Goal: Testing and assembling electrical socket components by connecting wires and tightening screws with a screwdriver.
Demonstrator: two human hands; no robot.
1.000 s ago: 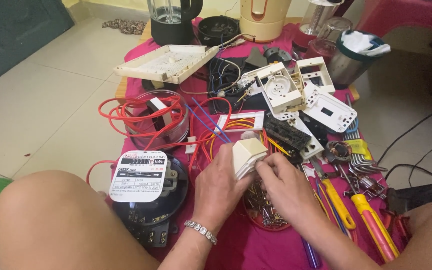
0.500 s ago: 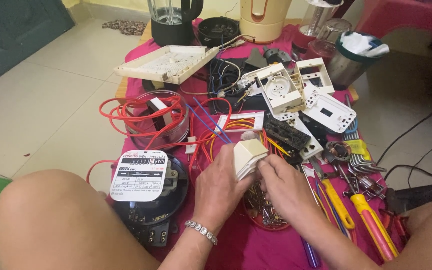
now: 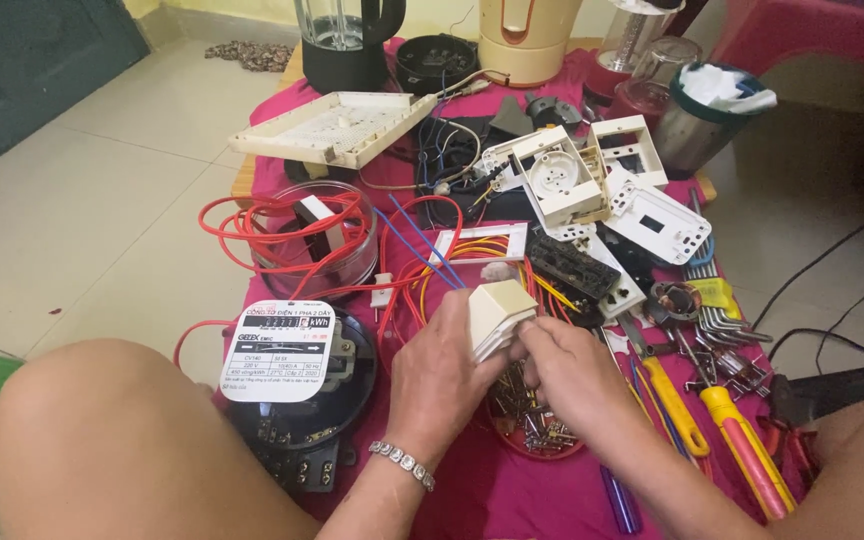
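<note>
Above the dish of screws (image 3: 537, 425), left hand (image 3: 447, 375) grips the cream switch block (image 3: 500, 315) while right hand (image 3: 572, 370) pinches its underside.

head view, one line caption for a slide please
Both hands, left hand and right hand, hold a small cream switch block over a pink cloth strewn with wires, screwdrivers and an electricity meter.

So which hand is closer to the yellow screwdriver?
The right hand. It sits just left of the yellow screwdriver, over the dish of screws. The left hand is farther away, on the other side of the small white switch part that both hands hold.
</note>
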